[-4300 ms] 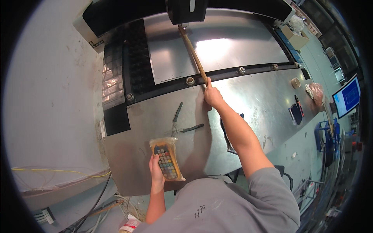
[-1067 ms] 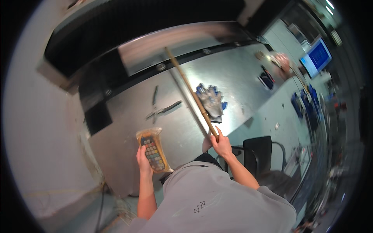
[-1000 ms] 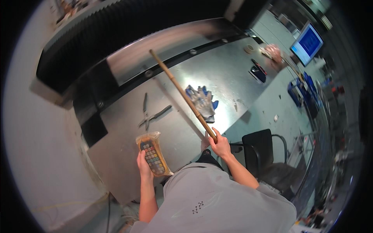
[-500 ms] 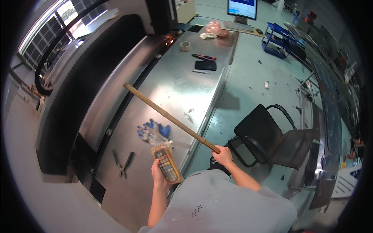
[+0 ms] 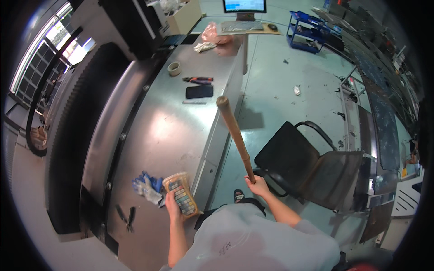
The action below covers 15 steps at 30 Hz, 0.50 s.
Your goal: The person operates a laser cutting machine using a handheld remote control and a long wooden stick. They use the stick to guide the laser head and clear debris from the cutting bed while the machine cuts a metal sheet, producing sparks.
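My left hand (image 5: pixel 172 205) is closed round a handheld remote control (image 5: pixel 182 195) with several rows of coloured buttons, wrapped in a clear, yellowish plastic bag. It is above the near right part of the metal table, beside blue and grey work gloves (image 5: pixel 149 189). My right hand (image 5: pixel 257 185) grips the lower end of a bamboo stick (image 5: pixel 236 137). The stick rises away from me over the floor, right of the table edge, its far end raised. Pliers (image 5: pixel 128 219) with dark handles lie spread on the table, left of my left forearm.
On the metal table (image 5: pixel 158 149) are a tape roll (image 5: pixel 174 68), pliers (image 5: pixel 199 81), a black phone (image 5: pixel 199 92) and a pink plastic bag (image 5: pixel 216 35). A black machine (image 5: pixel 86 131) runs along the left. Black chairs (image 5: pixel 289 156) stand right; a monitor (image 5: pixel 244 6) and blue cart (image 5: pixel 305 34) are farther off.
The bamboo stick has swung right, from across the table to over the floor. The sparks at the machine's far end are gone. My view has shifted; the remote stays in my left hand.
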Tool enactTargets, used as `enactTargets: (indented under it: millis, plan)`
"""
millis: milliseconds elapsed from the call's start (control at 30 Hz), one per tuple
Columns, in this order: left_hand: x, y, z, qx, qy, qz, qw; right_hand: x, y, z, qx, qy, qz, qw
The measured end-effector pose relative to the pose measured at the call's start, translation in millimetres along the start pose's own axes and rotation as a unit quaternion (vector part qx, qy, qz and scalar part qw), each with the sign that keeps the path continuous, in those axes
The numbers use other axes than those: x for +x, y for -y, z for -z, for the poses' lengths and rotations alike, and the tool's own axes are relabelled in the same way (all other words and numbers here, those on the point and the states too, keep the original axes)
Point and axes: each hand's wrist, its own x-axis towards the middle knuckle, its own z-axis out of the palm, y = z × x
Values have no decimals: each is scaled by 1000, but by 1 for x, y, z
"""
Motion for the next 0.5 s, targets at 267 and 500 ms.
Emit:
enactTargets:
  millis: [267,500]
  plan:
    - [49,-9,-8,235,-32,-89,967,58,-26,37,23,-133,-89,987]
    - [89,-48,-31,580,-153,-310,738,61,-66,50,14,-154,-228,961]
